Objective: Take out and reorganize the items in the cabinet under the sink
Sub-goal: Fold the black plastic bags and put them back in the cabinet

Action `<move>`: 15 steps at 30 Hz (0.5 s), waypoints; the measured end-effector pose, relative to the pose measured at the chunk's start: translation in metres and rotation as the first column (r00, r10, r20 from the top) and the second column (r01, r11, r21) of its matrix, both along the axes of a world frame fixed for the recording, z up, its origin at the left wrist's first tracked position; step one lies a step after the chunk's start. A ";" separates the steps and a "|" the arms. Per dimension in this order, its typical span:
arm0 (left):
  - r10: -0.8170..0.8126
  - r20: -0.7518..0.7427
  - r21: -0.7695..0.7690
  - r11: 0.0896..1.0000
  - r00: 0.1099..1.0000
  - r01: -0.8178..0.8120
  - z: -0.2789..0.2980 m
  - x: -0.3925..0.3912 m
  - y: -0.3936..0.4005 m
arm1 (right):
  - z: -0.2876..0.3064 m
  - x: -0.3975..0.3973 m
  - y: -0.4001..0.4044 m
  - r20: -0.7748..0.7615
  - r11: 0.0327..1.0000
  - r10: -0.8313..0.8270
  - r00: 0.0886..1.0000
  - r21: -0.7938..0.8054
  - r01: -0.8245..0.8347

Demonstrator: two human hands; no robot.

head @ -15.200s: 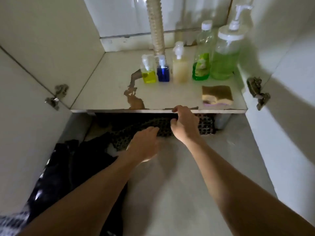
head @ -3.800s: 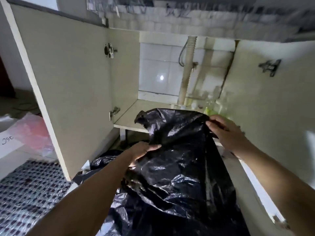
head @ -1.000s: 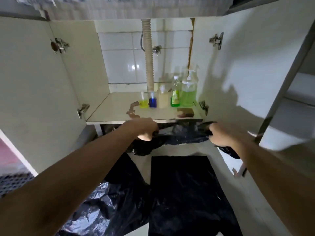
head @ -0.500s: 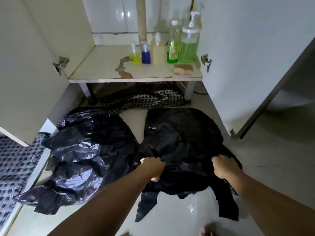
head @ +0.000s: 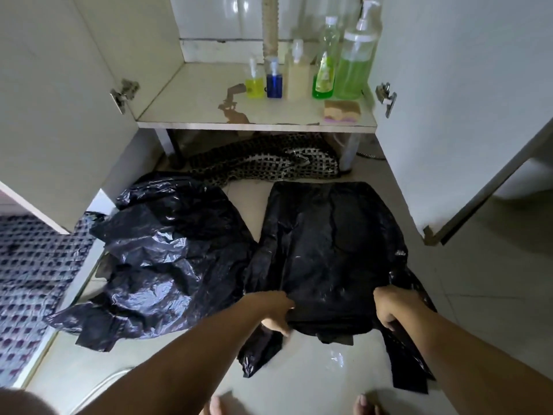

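Observation:
A flat black plastic bag lies spread on the floor in front of the open cabinet. My left hand grips its near left corner and my right hand grips its near right corner. A crumpled heap of black bags sits to its left. On the cabinet shelf stand a yellow bottle, a blue bottle, a beige bottle, a green dish-soap bottle and a large green pump bottle, with a sponge in front.
A checked mat lies bunched under the shelf. Both cabinet doors stand open, the left door and the right door. A patterned mat lies at the far left. A corrugated drain hose hangs at the back.
The folded bag has been pulled flat and smoothed out on the floor; both hands still hold its near edge, slightly further apart.

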State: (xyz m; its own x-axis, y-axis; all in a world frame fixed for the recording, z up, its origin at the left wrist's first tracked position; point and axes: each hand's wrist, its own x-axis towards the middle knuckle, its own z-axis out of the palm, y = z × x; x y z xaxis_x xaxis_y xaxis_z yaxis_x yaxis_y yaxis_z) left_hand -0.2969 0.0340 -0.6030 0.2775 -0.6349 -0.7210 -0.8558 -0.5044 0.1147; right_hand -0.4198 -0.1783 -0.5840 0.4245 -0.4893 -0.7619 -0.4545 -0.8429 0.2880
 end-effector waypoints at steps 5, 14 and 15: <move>0.093 0.107 -0.157 0.985 0.990 -0.075 0.092 0.074 -0.008 | 0.073 0.081 0.042 0.466 0.994 0.020 0.884 0.089 -0.069; 0.463 0.276 -0.366 0.861 0.842 -0.353 0.159 0.189 0.098 | 0.110 0.173 0.162 0.653 0.909 0.032 0.757 0.295 -0.293; 0.482 0.287 -0.332 0.861 0.828 -0.386 0.147 0.193 0.112 | 0.103 0.176 0.172 0.640 0.905 0.049 0.767 0.296 -0.306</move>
State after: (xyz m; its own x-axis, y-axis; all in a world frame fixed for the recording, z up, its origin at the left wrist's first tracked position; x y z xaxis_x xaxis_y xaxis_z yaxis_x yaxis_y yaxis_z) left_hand -0.1039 0.1463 -0.4562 0.7682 -0.5312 -0.3574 -0.5606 -0.8277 0.0254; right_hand -0.2435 -0.0062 -0.4808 0.9051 -0.0993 -0.4133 -0.2533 -0.9069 -0.3367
